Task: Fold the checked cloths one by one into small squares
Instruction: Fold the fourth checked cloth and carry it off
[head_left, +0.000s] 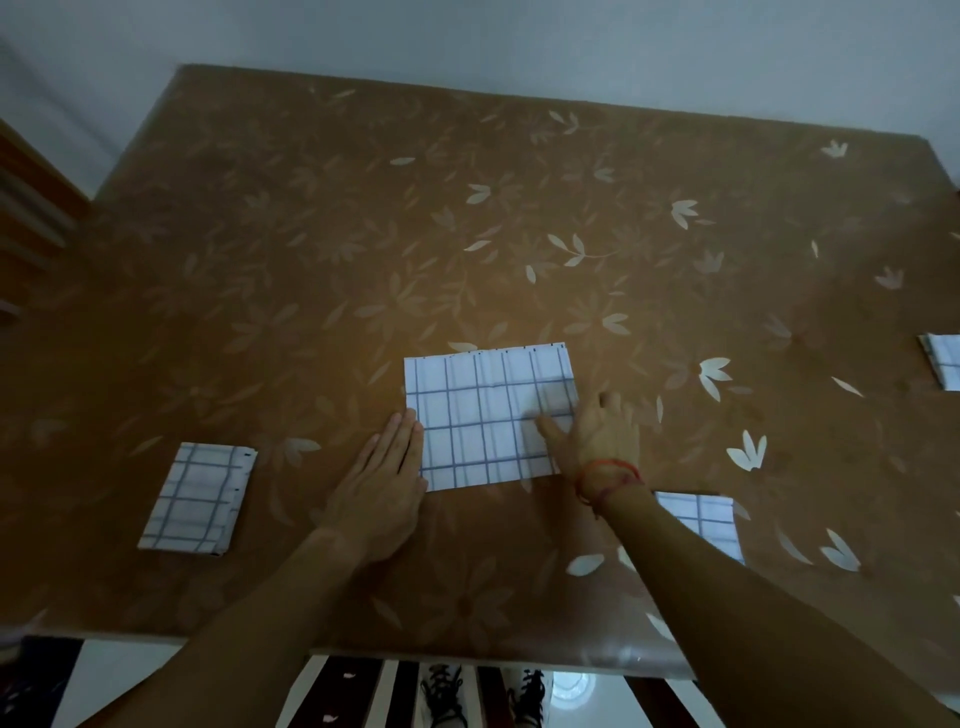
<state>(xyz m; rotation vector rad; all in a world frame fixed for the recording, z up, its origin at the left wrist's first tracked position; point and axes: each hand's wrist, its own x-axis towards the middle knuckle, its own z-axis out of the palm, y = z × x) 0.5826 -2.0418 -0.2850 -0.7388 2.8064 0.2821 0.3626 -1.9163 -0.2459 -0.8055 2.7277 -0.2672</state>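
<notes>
A brown table (467, 218) with a pale leaf pattern filled most of the frame, its near edge running across the lower part. On it, just below the centre of the frame, lay the largest checked cloth (488, 415), white with blue lines, folded into a flat rectangle. The left hand (382, 488) lay flat and open, fingers together, palm down on the table, its fingertips touching the cloth's left edge; it gripped nothing. The right hand (597, 436) rested at the cloth's lower right corner, fingers spread and open, with one finger pressed down on the cloth; it pinched nothing. A red string bracelet (605, 480) circled the right wrist.

A folded checked cloth (200, 496) sat at the lower left of the frame, well apart from the hands. Another folded cloth (701, 517) showed at the lower right, partly hidden behind the right forearm. A third small cloth (943, 366) was cut off by the right edge of the frame.
</notes>
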